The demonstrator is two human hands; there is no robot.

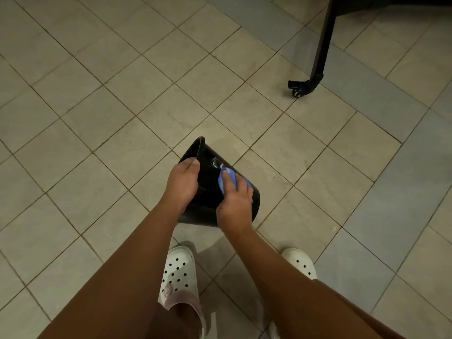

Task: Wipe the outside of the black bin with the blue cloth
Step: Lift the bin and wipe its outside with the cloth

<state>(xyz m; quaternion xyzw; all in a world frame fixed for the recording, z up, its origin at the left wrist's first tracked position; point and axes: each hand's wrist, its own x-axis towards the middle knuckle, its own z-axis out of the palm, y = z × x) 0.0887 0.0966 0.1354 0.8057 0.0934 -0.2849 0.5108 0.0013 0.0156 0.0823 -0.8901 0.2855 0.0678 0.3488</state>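
A small black bin [208, 192] is held tilted above the tiled floor, its open rim pointing up and to the left. My left hand [182, 183] grips the rim, thumb on the outside. My right hand [236, 200] presses a bunched blue cloth [223, 178] against the bin's outer wall, fingers spread over it. A shiny wet patch shows on the wall just above the cloth. Most of the cloth is hidden under my fingers.
Beige floor tiles [97, 106] spread all around. A black furniture leg with a caster wheel [299, 89] stands at the upper right. My feet in white clogs [179, 272] are directly below the bin.
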